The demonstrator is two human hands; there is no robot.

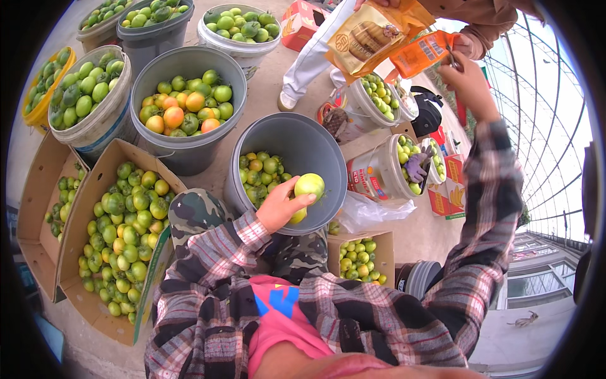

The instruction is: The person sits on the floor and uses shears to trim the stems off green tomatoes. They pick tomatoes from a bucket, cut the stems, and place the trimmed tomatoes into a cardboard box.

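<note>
My left hand (283,204) holds a pale green tomato (309,185) over a grey plastic bucket (322,147). Another yellowish tomato (298,216) shows just below that hand. Green and yellowing tomatoes (260,170) lie at the bottom of this bucket, which stands between my knees. On the right, my right hand (468,87) is raised, gripping a small metal tool (453,58), perhaps snips; its shape is partly hidden. The tool's tip meets the edge of an orange packet (419,54) held by another person's hand (463,45). A larger yellow food bag (374,40) hangs beside the packet.
Left of me are cardboard boxes (71,270) of tomatoes and a grey bucket (189,54) with orange and green ones. Several more filled buckets stand beyond. A tilted white bucket (371,173) carries a purple glove (415,166). Plastic film (374,211) and a small tomato box (386,251) are at right.
</note>
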